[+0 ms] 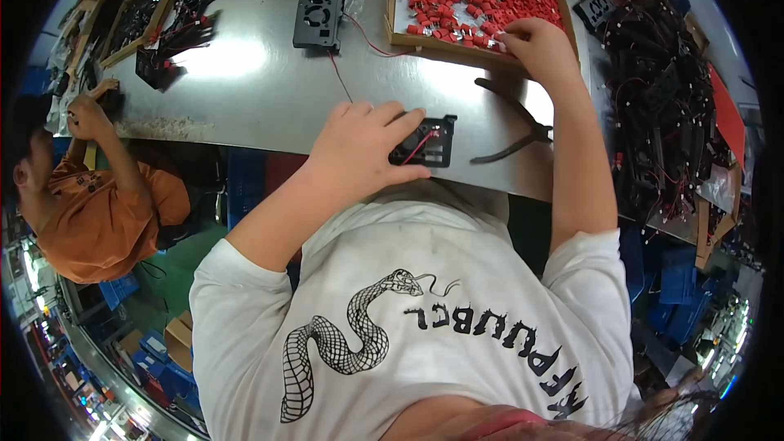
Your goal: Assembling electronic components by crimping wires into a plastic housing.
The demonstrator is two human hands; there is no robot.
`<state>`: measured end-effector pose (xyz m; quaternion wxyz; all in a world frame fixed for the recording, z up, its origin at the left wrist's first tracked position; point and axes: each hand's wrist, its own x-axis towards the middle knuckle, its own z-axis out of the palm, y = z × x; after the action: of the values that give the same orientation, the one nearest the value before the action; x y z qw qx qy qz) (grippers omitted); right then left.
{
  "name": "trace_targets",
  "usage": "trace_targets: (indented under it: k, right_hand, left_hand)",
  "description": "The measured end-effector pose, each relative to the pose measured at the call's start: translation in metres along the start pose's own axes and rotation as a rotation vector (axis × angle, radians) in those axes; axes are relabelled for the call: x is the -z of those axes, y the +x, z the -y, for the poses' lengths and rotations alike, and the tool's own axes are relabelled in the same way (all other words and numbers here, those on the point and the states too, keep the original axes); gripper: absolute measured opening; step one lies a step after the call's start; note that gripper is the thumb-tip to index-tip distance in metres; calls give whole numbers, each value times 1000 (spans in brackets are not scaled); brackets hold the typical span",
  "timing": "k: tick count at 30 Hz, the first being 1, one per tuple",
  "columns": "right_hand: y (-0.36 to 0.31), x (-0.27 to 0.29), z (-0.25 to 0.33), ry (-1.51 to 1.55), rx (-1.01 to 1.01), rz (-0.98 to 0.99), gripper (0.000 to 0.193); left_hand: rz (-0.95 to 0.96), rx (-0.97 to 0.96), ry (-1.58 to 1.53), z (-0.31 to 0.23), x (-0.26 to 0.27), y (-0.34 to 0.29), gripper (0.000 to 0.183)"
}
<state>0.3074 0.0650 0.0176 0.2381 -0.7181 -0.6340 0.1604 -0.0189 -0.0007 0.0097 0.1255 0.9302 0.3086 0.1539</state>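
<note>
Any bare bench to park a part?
Widest: steel tabletop between the pale crumbs and left hand, short of the black fan panel. Smaller: the strip between the cardboard tray and pliers. Crowded: right side, heaped with black wired parts; far left, around a second tray.

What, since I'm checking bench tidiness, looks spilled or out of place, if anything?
A pale, crumbly scatter lies along the near edge of the shiny grey metal table, near the co-worker in orange. It looks odd: loose bits strewn on otherwise smooth metal.
</note>
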Motion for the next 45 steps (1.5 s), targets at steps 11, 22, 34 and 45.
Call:
trace_targets:
  k: [11, 22, 34, 45]
  right_hand:
    - [36, -5, -6, -235, 141, 143, 29]
    - [21, 14, 24, -127, 123, 188, 23]
    - [-112, -31, 72, -15, 544, 87, 19]
    - [-94, -39, 83, -132, 671, 132, 11]
  left_hand:
    - [-47, 34, 40, 7, -6, -3, 71]
    - [-122, 27, 53, 10, -17, -8, 73]
    - [-71, 40, 51, 6, -16, -5, 73]
    - [-67, 68, 47, 8, -14, -3, 74]
